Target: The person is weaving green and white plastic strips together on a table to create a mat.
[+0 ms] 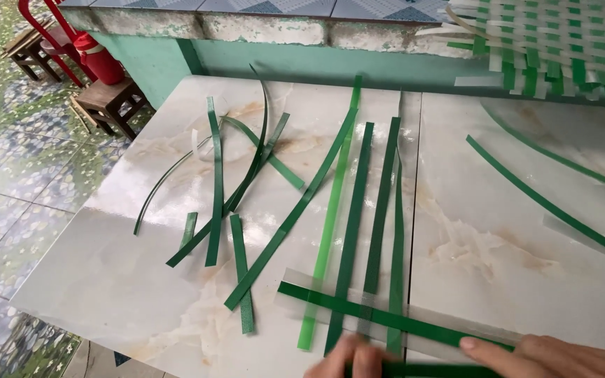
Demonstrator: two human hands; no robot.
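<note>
Both hands press flat at the near edge: the left hand [348, 357] and right hand [547, 353] pin a dark green cross strip [386, 318] over 4 upright strips [379, 210]; grip detail is cropped, so I cannot tell more. Any slip could skew the weave. Loose strips [232, 189] clutter the left, and a woven mat [561, 42] lies far right.

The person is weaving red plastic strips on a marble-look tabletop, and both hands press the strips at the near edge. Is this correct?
Not quite: the plastic strips are green, not red, as the head view shows. They do lie on the marble-look tabletop, with the left hand and right hand pressing them at the near edge.
</note>
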